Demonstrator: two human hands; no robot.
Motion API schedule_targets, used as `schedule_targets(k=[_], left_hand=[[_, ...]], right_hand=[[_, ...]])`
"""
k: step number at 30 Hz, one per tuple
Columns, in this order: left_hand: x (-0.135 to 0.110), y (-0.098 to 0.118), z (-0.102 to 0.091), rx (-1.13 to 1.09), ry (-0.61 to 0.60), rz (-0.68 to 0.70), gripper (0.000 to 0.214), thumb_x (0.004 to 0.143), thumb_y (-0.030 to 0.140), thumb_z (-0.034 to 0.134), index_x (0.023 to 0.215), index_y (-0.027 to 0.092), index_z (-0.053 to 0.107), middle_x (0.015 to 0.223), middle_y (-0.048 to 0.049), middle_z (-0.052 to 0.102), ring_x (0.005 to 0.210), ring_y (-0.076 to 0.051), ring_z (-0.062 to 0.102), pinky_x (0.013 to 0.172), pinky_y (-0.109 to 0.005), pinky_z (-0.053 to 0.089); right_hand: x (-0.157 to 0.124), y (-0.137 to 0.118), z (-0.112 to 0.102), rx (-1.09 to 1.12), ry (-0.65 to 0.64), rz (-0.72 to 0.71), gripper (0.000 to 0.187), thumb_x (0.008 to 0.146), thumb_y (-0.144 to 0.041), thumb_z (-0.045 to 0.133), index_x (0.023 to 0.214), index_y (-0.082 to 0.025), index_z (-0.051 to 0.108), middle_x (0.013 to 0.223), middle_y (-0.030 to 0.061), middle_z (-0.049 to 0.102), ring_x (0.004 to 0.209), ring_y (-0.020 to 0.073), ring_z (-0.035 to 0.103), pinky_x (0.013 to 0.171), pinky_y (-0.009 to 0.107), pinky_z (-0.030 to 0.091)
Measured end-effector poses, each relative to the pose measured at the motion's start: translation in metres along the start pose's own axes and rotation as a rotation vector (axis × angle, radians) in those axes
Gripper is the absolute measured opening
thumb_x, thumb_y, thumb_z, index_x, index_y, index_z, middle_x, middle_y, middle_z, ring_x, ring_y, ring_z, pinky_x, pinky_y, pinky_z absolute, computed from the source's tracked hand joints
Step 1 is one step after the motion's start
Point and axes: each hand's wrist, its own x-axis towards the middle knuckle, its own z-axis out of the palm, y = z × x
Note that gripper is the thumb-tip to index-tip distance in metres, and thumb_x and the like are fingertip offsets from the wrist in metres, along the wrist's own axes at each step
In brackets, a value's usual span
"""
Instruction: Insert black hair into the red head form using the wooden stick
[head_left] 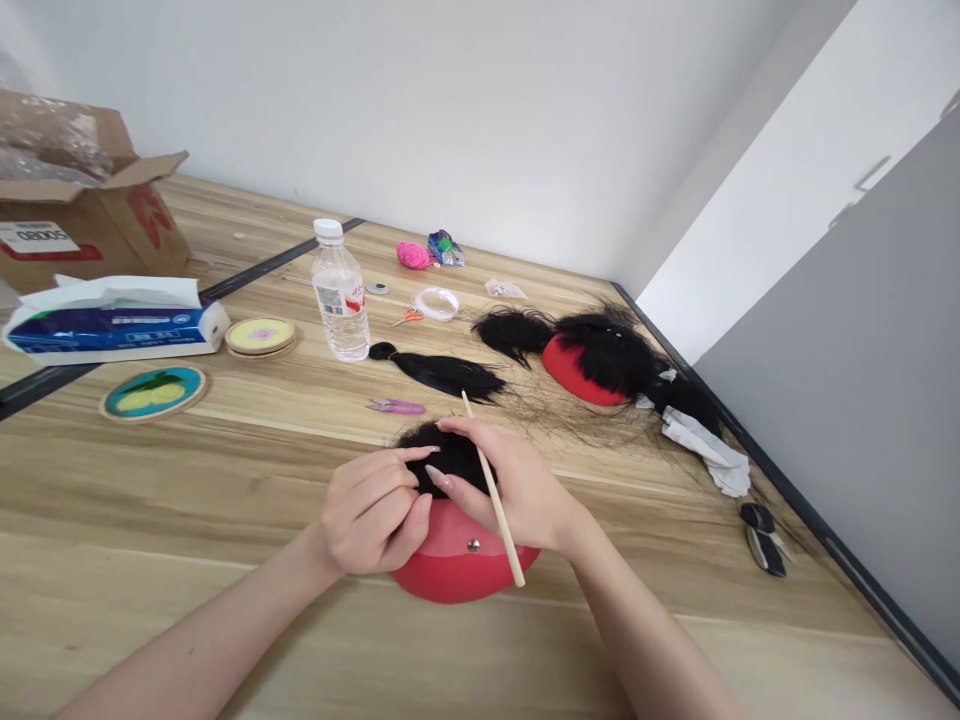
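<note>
A red dome-shaped head form (pixel 450 575) sits on the table in front of me, with a patch of black hair (pixel 459 460) on its far side and a pin in its near face. My left hand (pixel 379 505) is curled against the near left of the hair, forefinger pointing across it; whatever its bent fingers hold is hidden. My right hand (pixel 517 480) holds a thin pale wooden stick (pixel 495 495) slantwise between thumb and forefinger. Its thumb tip is close to the left fingertips, and its forefinger reaches over the hair.
Beyond the form lie purple thread snips (pixel 397 406), a tied black hair bundle (pixel 442 372) and a water bottle (pixel 341 300). Another red form with hair (pixel 577 370) stands at right. Embroidery hoops (pixel 154 393), a tissue pack (pixel 112 330) and a cardboard box (pixel 97 220) are left.
</note>
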Motion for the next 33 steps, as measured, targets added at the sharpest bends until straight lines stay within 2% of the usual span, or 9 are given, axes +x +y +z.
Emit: schedule_targets(k=[6, 10, 14, 17, 20, 22, 24, 29, 33], left_hand=[[0.0, 0.0, 0.001, -0.002, 0.025, -0.028, 0.02, 0.082, 0.002, 0.052, 0.068, 0.016, 0.05, 0.064, -0.0009, 0.058, 0.07, -0.017, 0.07, 0.071, -0.029, 0.064], [0.0, 0.0, 0.001, 0.006, 0.01, -0.036, 0.021, 0.082, 0.002, 0.053, 0.067, 0.016, 0.05, 0.065, -0.0021, 0.059, 0.075, -0.02, 0.072, 0.071, -0.03, 0.064], [-0.001, 0.0, 0.002, -0.011, 0.005, -0.039, 0.022, 0.081, 0.001, 0.053, 0.066, 0.016, 0.049, 0.063, -0.0015, 0.058, 0.073, -0.019, 0.071, 0.072, -0.03, 0.064], [-0.002, -0.001, 0.002, -0.022, 0.015, -0.047, 0.022, 0.081, 0.0, 0.053, 0.067, 0.016, 0.049, 0.063, -0.0015, 0.057, 0.072, -0.018, 0.07, 0.072, -0.031, 0.064], [-0.003, -0.001, 0.003, -0.012, 0.014, -0.052, 0.02, 0.082, 0.001, 0.053, 0.069, 0.016, 0.052, 0.065, -0.0026, 0.06, 0.077, -0.019, 0.071, 0.072, -0.03, 0.064], [-0.004, -0.001, 0.003, -0.016, 0.018, -0.053, 0.019, 0.082, 0.0, 0.053, 0.071, 0.015, 0.053, 0.066, -0.003, 0.061, 0.08, -0.02, 0.071, 0.072, -0.03, 0.064], [-0.006, -0.002, 0.004, -0.028, 0.022, -0.06, 0.019, 0.082, -0.001, 0.053, 0.071, 0.015, 0.053, 0.066, -0.0028, 0.061, 0.083, -0.021, 0.072, 0.072, -0.03, 0.064], [-0.012, -0.003, 0.006, -0.025, 0.047, -0.102, 0.018, 0.083, 0.0, 0.053, 0.072, 0.014, 0.054, 0.068, -0.0037, 0.061, 0.085, -0.023, 0.073, 0.07, -0.028, 0.062], [-0.012, -0.003, 0.006, -0.016, 0.053, -0.092, 0.019, 0.083, 0.0, 0.053, 0.071, 0.014, 0.053, 0.068, -0.0049, 0.061, 0.082, -0.023, 0.073, 0.067, -0.027, 0.06]], right_hand=[[0.002, 0.001, 0.002, -0.004, 0.009, 0.001, 0.032, 0.098, -0.034, 0.052, 0.126, -0.021, 0.058, 0.126, 0.0105, 0.069, 0.115, 0.0257, 0.065, 0.1, 0.041, 0.049], [0.003, 0.003, 0.004, 0.024, 0.035, 0.028, 0.027, 0.1, -0.031, 0.049, 0.122, -0.022, 0.061, 0.122, 0.0081, 0.071, 0.112, 0.0232, 0.066, 0.099, 0.038, 0.049], [0.004, 0.004, 0.004, 0.061, 0.039, 0.059, 0.029, 0.103, -0.028, 0.04, 0.12, -0.02, 0.062, 0.114, 0.0086, 0.072, 0.107, 0.0229, 0.068, 0.095, 0.037, 0.05], [0.002, 0.001, 0.001, 0.133, 0.049, 0.085, 0.031, 0.105, -0.032, 0.036, 0.119, -0.022, 0.062, 0.111, 0.0064, 0.073, 0.108, 0.0213, 0.068, 0.096, 0.035, 0.05], [0.001, 0.0, -0.001, 0.162, 0.027, 0.077, 0.03, 0.099, -0.04, 0.052, 0.122, -0.023, 0.06, 0.118, 0.0064, 0.071, 0.112, 0.0222, 0.066, 0.098, 0.035, 0.05], [0.001, 0.002, -0.001, 0.135, 0.005, 0.05, 0.042, 0.09, -0.044, 0.066, 0.125, -0.022, 0.058, 0.125, 0.0084, 0.069, 0.116, 0.0246, 0.064, 0.101, 0.038, 0.049], [0.001, 0.005, -0.002, 0.115, -0.006, 0.017, 0.051, 0.084, -0.043, 0.073, 0.127, -0.021, 0.057, 0.128, 0.0099, 0.067, 0.119, 0.0258, 0.063, 0.104, 0.04, 0.048], [0.002, 0.012, -0.003, 0.166, -0.023, -0.003, 0.051, 0.084, -0.041, 0.073, 0.129, -0.021, 0.056, 0.129, 0.0097, 0.067, 0.12, 0.0245, 0.062, 0.105, 0.04, 0.048], [0.003, 0.013, -0.002, 0.187, -0.011, 0.069, 0.042, 0.089, -0.039, 0.068, 0.126, -0.022, 0.06, 0.128, 0.0079, 0.068, 0.119, 0.0228, 0.063, 0.104, 0.038, 0.047]])
